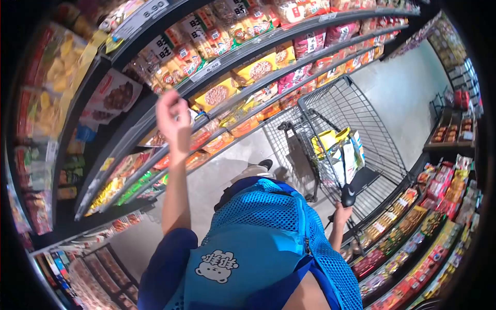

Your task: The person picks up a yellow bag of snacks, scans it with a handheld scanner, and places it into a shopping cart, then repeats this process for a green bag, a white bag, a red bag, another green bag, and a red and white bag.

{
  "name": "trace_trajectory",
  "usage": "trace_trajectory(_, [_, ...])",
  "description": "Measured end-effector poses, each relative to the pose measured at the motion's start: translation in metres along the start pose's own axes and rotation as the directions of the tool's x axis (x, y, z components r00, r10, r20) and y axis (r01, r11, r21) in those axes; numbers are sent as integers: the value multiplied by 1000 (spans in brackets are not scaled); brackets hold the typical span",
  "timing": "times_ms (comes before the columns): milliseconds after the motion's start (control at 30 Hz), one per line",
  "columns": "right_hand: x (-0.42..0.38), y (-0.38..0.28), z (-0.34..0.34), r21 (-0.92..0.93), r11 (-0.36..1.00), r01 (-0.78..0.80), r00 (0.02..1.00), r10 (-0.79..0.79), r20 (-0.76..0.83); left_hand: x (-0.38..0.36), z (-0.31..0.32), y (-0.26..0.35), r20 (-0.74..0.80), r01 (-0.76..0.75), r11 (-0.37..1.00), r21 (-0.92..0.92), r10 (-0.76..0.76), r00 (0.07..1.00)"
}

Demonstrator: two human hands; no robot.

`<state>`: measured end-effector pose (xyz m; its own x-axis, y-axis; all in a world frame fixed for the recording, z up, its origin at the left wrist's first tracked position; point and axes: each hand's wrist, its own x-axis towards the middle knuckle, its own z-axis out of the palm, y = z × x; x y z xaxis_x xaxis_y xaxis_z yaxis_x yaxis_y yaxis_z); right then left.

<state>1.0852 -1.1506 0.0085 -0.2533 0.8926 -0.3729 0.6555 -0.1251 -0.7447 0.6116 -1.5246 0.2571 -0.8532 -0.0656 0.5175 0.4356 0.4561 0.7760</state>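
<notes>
My left hand [174,118] is raised in front of the snack shelf, its fingers loosely curled and slightly blurred, with nothing visible in them. It overlaps the lower shelf edges, close to printed snack bags [173,72] and yellow packets [216,95] with a nut picture. Down at the right, my right hand [341,214] is wrapped round the handle of a grey wire shopping cart [380,132], below a black knob-like fitting [348,195]. Inside the cart lie yellow and white packages [338,150].
Price tags [205,71] line the curved shelf at left. More shelves of packaged goods [408,248] run along the right side. Pale floor [392,82] stretches beyond the cart. A blue mesh vest [248,243] with a bear print covers my chest.
</notes>
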Motion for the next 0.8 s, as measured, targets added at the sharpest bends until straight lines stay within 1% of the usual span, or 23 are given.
trace_trajectory(33, [5, 7, 1, -16, 999, -43, 999, 43, 25, 15, -9, -19, -61, 53, 993, -102, -60, 996])
trace_trajectory(67, [1, -5, 0, 3, 1000, 13, 998, -13, 65, 31, -15, -28, -96, 72, 996, -52, -77, 992])
trace_trajectory(100, [-6, -20, 3, 25, 997, 67, 992, -69, 102, 44, -17, -24, -84, 118, 993, 8, -117, 990])
trace_trajectory(133, [-7, -22, 6, 65, 987, 150, 980, -157, 126, 55, -14, -39, -87, 131, 991, 1, -130, 988])
trace_trajectory(167, [0, -13, 8, 92, 982, 166, 971, -178, 157, 63, -11, -51, -86, 143, 990, -10, -143, 986])
trace_trajectory(233, [-16, -50, 8, -44, 962, 271, 955, -263, 138, 75, -5, -43, -77, 158, 939, 306, -142, 987])
trace_trajectory(267, [-18, -54, 9, 5, 966, 259, 954, -256, 154, 79, -5, -39, -68, 155, 876, 457, -140, 988])
trace_trajectory(300, [-22, -58, 8, -5, 963, 270, 951, -266, 157, 81, -4, -37, -84, 169, 883, 438, -147, 986])
trace_trajectory(367, [-33, -63, 7, 41, 966, 253, 956, -257, 142, 89, -3, -37, -107, 187, 898, 399, -157, 982])
trace_trajectory(400, [-38, -65, 6, 14, 967, 253, 959, -253, 128, 91, -2, -32, -137, 119, 945, 303, -81, 987])
trace_trajectory(433, [-44, -65, 9, -16, 969, 248, 963, -244, 112, 93, -4, -33, -111, 125, 947, 295, -96, 989])
trace_trajectory(467, [-50, -62, 7, -45, 970, 240, 967, -234, 99, 95, -5, -28, -97, 155, 959, 236, -135, 986])
trace_trajectory(500, [-52, -54, 7, -15, 976, 216, 971, -213, 105, 96, -5, -24, -81, 187, 966, 178, -175, 981])
trace_trajectory(533, [-52, -43, 8, 18, 981, 194, 974, -195, 112, 100, -6, -36, -36, 151, 977, 149, -148, 988])
trace_trajectory(567, [-52, -34, 9, 50, 984, 172, 977, -177, 121, 100, -7, -40, 2, 190, 981, -23, -190, 982])
trace_trajectory(600, [-62, -38, 11, 95, 979, 181, 980, -188, 70, 96, -10, -36, 48, 231, 953, -193, -226, 973])
trace_trajectory(633, [-66, -37, 10, 92, 985, 146, 985, -153, 77, 93, -13, -34, 102, 273, 894, -356, -253, 962])
trace_trajectory(667, [-70, -36, 10, 88, 990, 110, 989, -118, 85, 93, -23, -42, 182, 384, 855, -350, -340, 923])
trace_trajectory(700, [-73, -36, 10, 84, 994, 75, 992, -83, 93, 82, -26, -30, 221, 408, 802, -436, -344, 913])
trace_trajectory(767, [-74, -37, 12, 50, 992, 112, 985, -118, 126, 51, -31, 9, 296, 448, 668, -594, -337, 894])
trace_trajectory(800, [-76, -38, 13, 35, 991, 128, 982, -131, 138, 32, -28, 5, 408, 521, 565, -639, -325, 853])
